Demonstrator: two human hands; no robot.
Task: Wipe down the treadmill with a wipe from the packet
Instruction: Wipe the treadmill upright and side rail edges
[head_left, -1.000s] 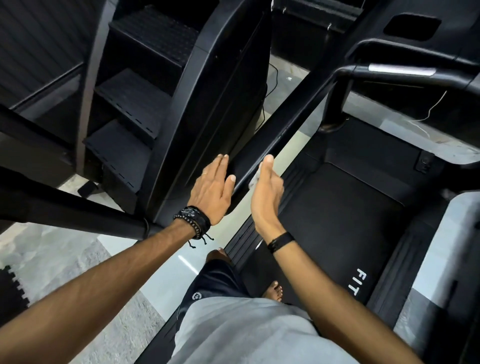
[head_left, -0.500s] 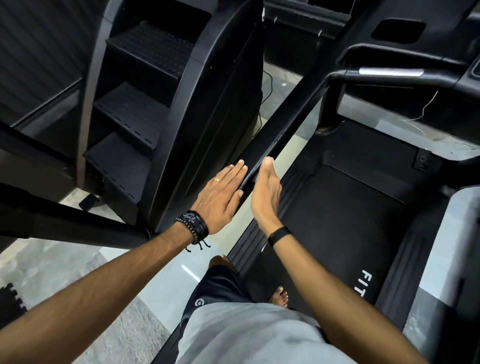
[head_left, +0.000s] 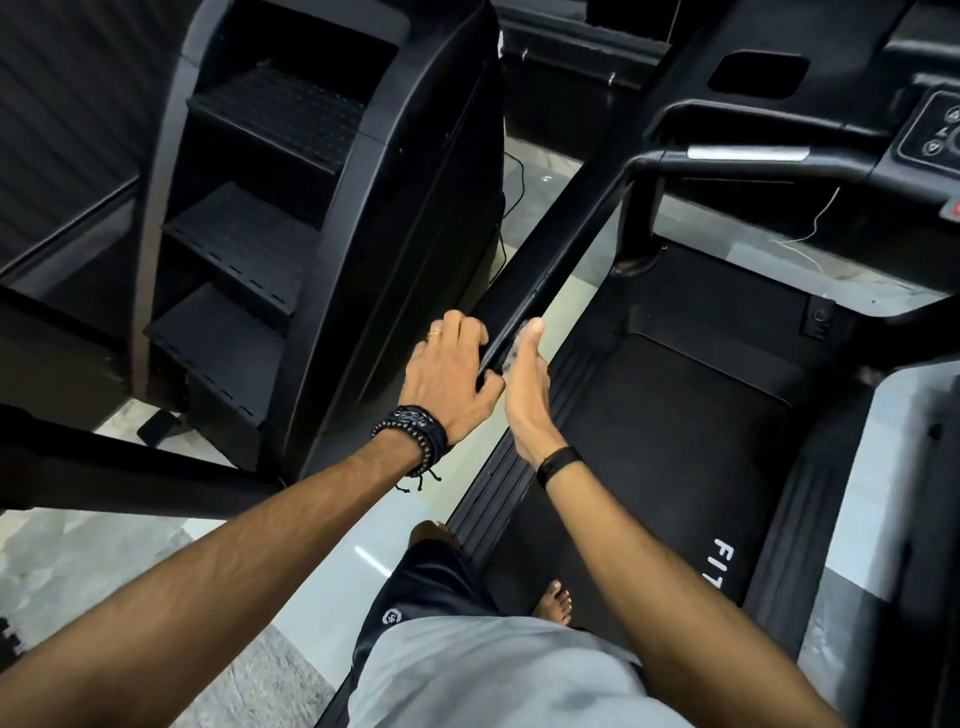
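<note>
The wipe (head_left: 511, 356) is showing only as a pale scrap, pressed between your right hand (head_left: 524, 387) and the inner side of the treadmill's sloping black side rail (head_left: 545, 270). Your right fingers (head_left: 531, 332) are lying straight and together, flat against it. Your left hand (head_left: 449, 374) is curling over the rail from the other side, its fingers bending round the bar. Because you are pressing rather than pinching the wipe, it is likely to slip free and fall to the belt (head_left: 649, 441) if the pressure eases. Your bare foot (head_left: 556, 605) is standing at the belt's edge. A black stair-climbing machine (head_left: 322, 208) is standing close on the left, narrowing the floor gap (head_left: 519, 322) beside the rail. The console (head_left: 935, 130) and a thin loose cord (head_left: 815, 228) are lying ahead. The packet is not visible.
</note>
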